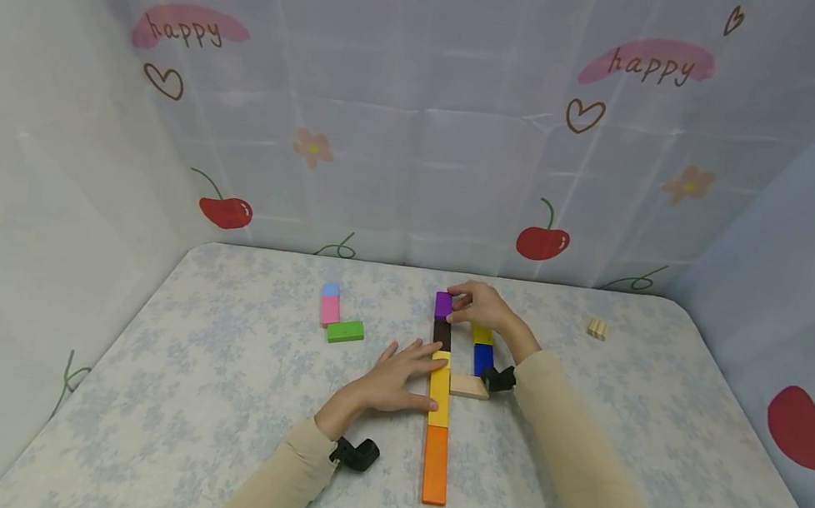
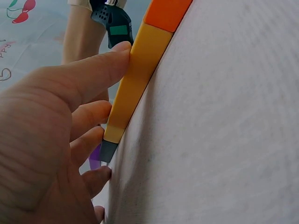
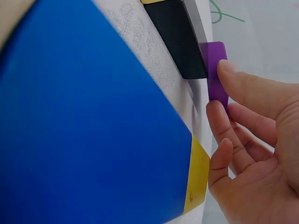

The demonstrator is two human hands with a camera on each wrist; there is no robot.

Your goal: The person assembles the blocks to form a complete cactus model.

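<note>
Site: makeshift filming booth, by appearance; wider room type cannot be told. Evidence: sheets [image 1: 418,163] printed with cherries [image 1: 542,244], hearts [image 1: 165,81] and "happy" [image 1: 646,66] enclose three sides of a blue-mottled counter [image 1: 157,393]; two black wrist cameras [image 1: 358,454] show.

Down the middle of the frame, there's a purple block [image 1: 443,305], a nearly black block [image 1: 441,337], a long yellow block [image 1: 438,413] and a bright orange block [image 1: 436,465]. Just right of them are a short yellow block [image 1: 481,335], a deep blue block [image 1: 483,359] and a tan block [image 1: 469,387]. Left of the middle are a light blue block [image 1: 331,288], a pink block [image 1: 330,310] and a green block [image 1: 346,332]. The desk [image 1: 210,399] is white with soft blue blotches. Up top, the pale cloth [image 1: 424,105] has red cherries, brown hearts and peachy flowers with yellow middles. The sleeves [image 1: 580,458] low in the frame are plain cream.
</note>
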